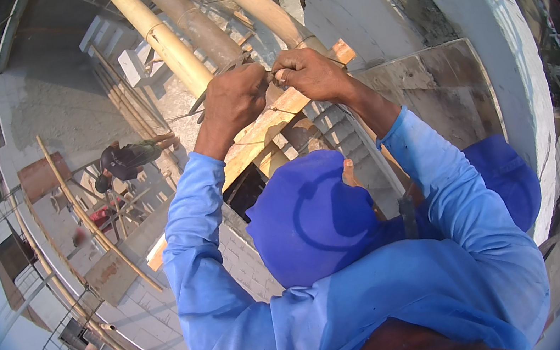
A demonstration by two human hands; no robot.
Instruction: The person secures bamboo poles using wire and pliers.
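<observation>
My left hand (237, 98) is a closed fist around a dark, slim-handled metal tool (197, 106), which pokes out on its left side. The tool's exact kind is hidden by the fingers. Beside it my right hand (313, 77) is closed, its thumb and fingers pinching what looks like thin dark wire (271, 77). Both hands nearly meet over the bamboo poles, at a pale wooden board (262, 126) running slantwise beneath them. One light yellow bamboo pole (161, 41), a browner pole (191, 23) and another yellow pole (257, 10) lead away from the hands.
My bent knees in blue trousers (308, 221) are below the hands. To the right rise a grey panel (436, 92) and a pale curved wall (501, 65). Far down on the left, another person (128, 160) bends near loose bamboo poles (89, 220). A drop opens on the left.
</observation>
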